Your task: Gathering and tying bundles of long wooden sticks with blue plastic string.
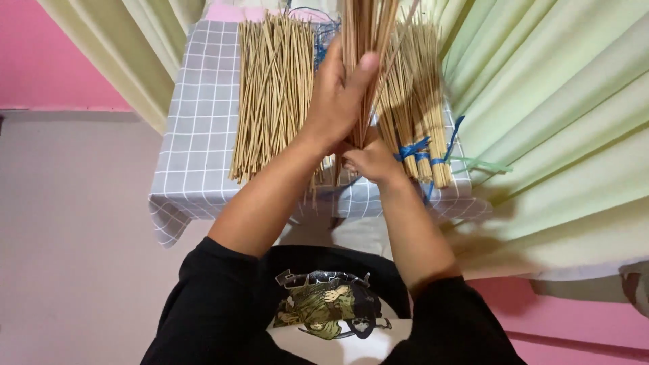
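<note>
Pale green curtains (541, 101) hang across the right side and the top left of the view, with a pink wall (40, 54) behind them at the left. The floor (74, 236) below is a dull grey-pink.

A small tabletop, covered by a grey checked cloth (199, 128), stands in front of the person. On its left part lies a loose pile of thin tan sticks (270, 94), fanned slightly and running away from the camera. On its right part lie tied bundles (419, 115) of the same sticks, bound near their near ends with blue string (414, 149). More blue string shows at the far edge of the tabletop, between the pile and the bundles.

Between these two lots, the person holds a handful of sticks (368, 27) upright above the tabletop; its top runs out of the picture. The left hand (338, 94) is closed around this handful from the left, thumb laid across the front. The right hand (368, 161) grips the handful lower down, at its bottom end, fingers curled shut, just beside the tied bundles.

The person wears a black shirt (223, 304) with a printed figure on the chest.
</note>
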